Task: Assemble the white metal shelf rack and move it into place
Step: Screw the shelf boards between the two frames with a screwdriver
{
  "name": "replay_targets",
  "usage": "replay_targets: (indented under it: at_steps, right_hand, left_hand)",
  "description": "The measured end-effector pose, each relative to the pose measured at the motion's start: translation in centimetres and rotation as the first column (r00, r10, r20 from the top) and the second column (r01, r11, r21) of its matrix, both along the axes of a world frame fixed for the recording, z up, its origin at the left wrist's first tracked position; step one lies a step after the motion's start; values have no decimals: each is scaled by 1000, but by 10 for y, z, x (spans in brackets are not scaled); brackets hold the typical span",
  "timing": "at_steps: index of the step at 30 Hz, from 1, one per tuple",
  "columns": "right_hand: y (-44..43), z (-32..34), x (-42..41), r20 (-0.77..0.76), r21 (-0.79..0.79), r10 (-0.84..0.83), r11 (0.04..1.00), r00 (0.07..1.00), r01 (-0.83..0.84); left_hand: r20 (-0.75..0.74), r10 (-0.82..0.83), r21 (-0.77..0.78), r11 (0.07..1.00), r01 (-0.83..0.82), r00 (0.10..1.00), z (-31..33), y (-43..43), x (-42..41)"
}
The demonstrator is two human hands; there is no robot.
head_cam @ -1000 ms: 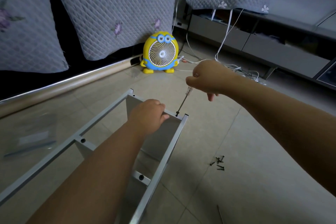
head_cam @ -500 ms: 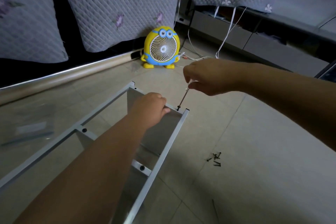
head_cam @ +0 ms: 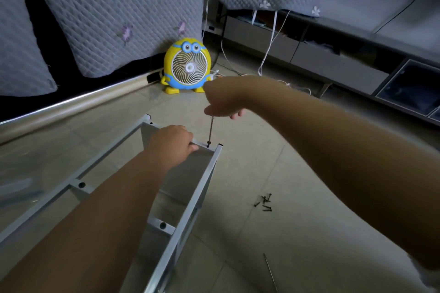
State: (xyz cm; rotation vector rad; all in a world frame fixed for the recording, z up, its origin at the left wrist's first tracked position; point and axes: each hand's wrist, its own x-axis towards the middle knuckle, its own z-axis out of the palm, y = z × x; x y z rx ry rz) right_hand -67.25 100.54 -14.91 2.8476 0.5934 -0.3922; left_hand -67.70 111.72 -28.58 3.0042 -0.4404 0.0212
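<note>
White painted metal, thin and square-edged, for the rack [head_cam: 209, 169]; lay on its side across the pale floor [head_cam: 273, 240], close before the person, far end pointing toward a fan [head_cam: 188, 66]. Judged as partly built: long rails already joined by flat cross panels, dark bolt heads [head_cam: 162, 225] seated in the nearer brackets. Gripped the far panel's top edge with the left hand [head_cam: 171, 143], fingers curled over it, steadying the frame. Held a screwdriver [head_cam: 211, 129] near upright in the right hand [head_cam: 223, 100], fingers closed round a handle hidden inside the fist, tip down on a screw [head_cam: 208, 144] at the far right corner. Could not tell how deep that screw sat.

Looked like fastening in hand, somewhere mid-job. Left a small heap of dark screws [head_cam: 263, 202] loose on the floor, well to the right of the rack, so probably more joints to close. Then standing the rack up and carrying it into place, neither begun.

Smooth satin paint on the rails, with a dull sheen; sharp tube ends with dark caps. Slim steel shank on the screwdriver. Glossy tiles with thin grout lines. Hard yellow plastic on the fan, white spiral grille in front. Quilted grey fabric with small flowers on the cushions [head_cam: 107, 12] behind. Thin white cords [head_cam: 269, 40] trailing near the fan, and a slender rod [head_cam: 270, 271] flat on the floor at lower right.
</note>
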Motion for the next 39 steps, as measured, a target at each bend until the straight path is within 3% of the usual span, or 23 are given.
replay_targets:
  at_steps: [4, 11, 13, 16, 19, 22, 24, 32, 35, 39]
  right_hand:
    - [-8, 7, -1, -134, 60, -18, 998, 991, 26]
    - [-19, 7, -7, 62, -20, 198, 980, 978, -197]
    - [-20, 4, -11, 180, -81, 202, 979, 963, -190]
    - [-19, -3, -16, 246, -72, 65, 996, 967, -49]
    - [-19, -9, -16, 223, -30, 24, 999, 975, -17]
    - [-25, -8, -10, 69, 117, 51, 991, 996, -59]
    - [-28, -4, -9, 27, 132, 110, 985, 994, -113]
    - [-30, 0, -10, 130, 127, 189, 970, 973, -205]
    - [-22, -15, -10, 294, 152, 139, 970, 946, -190]
    - [-19, -33, -4, 328, 307, -154, 951, 932, 50]
  left_hand:
    - [-9, -3, 30, 1000, 3, 1000, 0, 0, 1]
    - [-36, -16, 32, 999, 18, 999, 4, -1, 5]
    - [-33, -21, 28, 999, 22, 999, 2, 0, 5]
    - [-24, -19, 15, 1000, 19, 1000, 0, 0, 6]
    - [-20, -25, 18, 1000, 25, 999, -2, 1, 8]
    - [-7, -33, 25, 999, 33, 999, -3, 1, 8]
    - [-13, -32, 26, 999, 32, 999, -2, 1, 7]
    - [-9, -35, 10, 999, 35, 999, 1, 1, 4]
    - [1, -42, -3, 999, 42, 999, -1, 3, 5]
    - [7, -47, -7, 999, 47, 999, 0, 1, 6]
